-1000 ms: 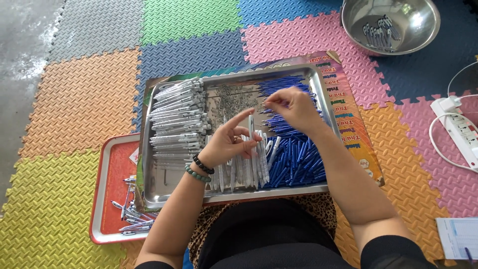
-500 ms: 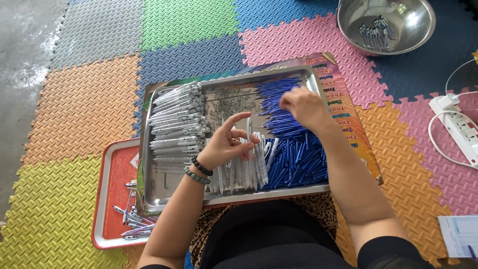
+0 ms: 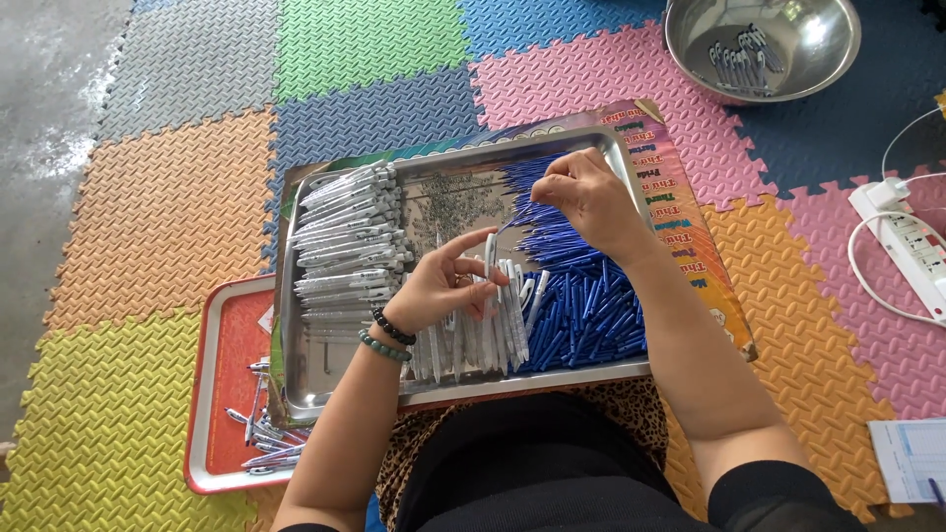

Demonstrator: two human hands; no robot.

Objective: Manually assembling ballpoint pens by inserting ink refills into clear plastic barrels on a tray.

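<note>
Pinched between my left hand's [image 3: 445, 291] thumb and fingers is one white pen barrel [image 3: 490, 254], held upright over the steel tray [image 3: 296, 394] on my lap. Left index finger sticks out toward the right, other fingers curled shut around the barrel. My right hand [image 3: 583, 197] sits farther up the tray, fingertips closed together on a thin blue pen part [image 3: 519, 219], tip angled down-left toward the white barrel; the two pieces are near but not touching. Under the right hand lies the pile of blue pen parts [image 3: 581, 305], filling the right side of the tray. White barrels [image 3: 483, 340] lie in a row at the tray's near edge, just below my left hand. Stack of assembled white pens [image 3: 345, 241] fills the left side of the tray. Small loose bits, too small to tell, are scattered in the tray's middle. Red tray [image 3: 222, 394] pokes out beneath on the left, a few pens [image 3: 261, 438] on it. Steel bowl [image 3: 764, 44] with some metal pieces sits top right on the foam floor mats [image 3: 158, 207]. White power strip [image 3: 912, 246] at far right. Two bead bracelets [image 3: 386, 335] on my left wrist.
</note>
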